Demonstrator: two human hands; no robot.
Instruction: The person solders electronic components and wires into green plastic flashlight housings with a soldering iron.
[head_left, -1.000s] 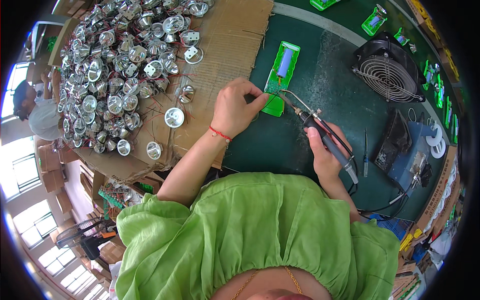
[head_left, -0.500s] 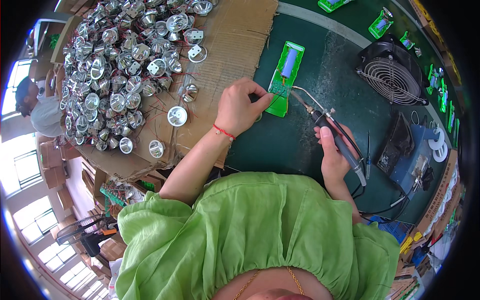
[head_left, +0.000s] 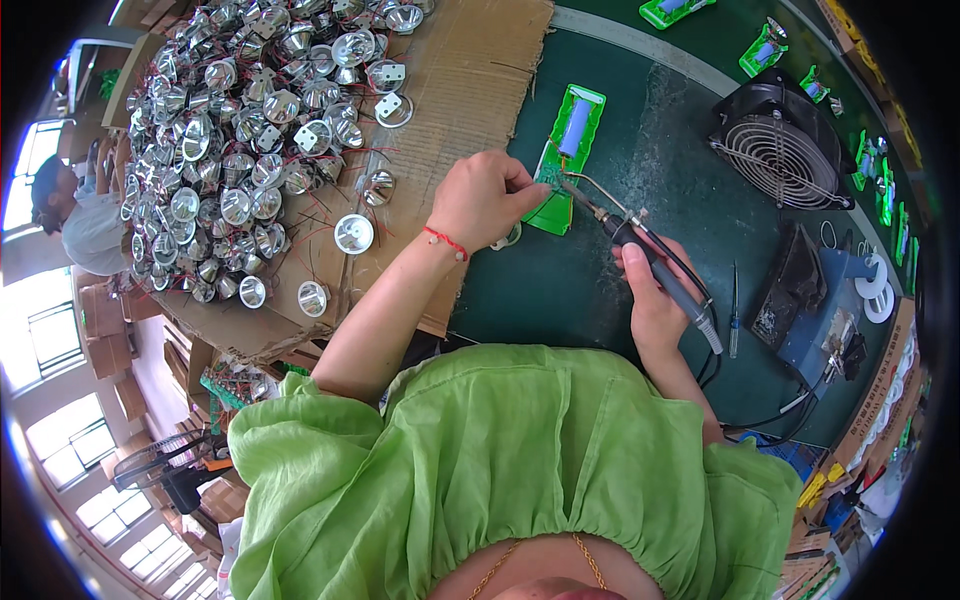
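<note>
green plastic lamp housing [head_left: 565, 160] is pinned on the dark desk [head_left: 640, 120] by the left hand [head_left: 485, 200], grip closed on its edge; the grey-handled soldering iron [head_left: 650, 260], clamped in the right hand [head_left: 655, 295], could burn those close fingertips.

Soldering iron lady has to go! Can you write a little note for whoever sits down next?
Left hand pinches the near end of the green board on the dark mat.
Right hand grips the soldering iron, tip at the board by the left fingers.
Pile of silver reflectors waits on cardboard, left.
Fan sits at the right.
Done: board placed, iron on it. Left: cannot tell whether the joint is done.
</note>
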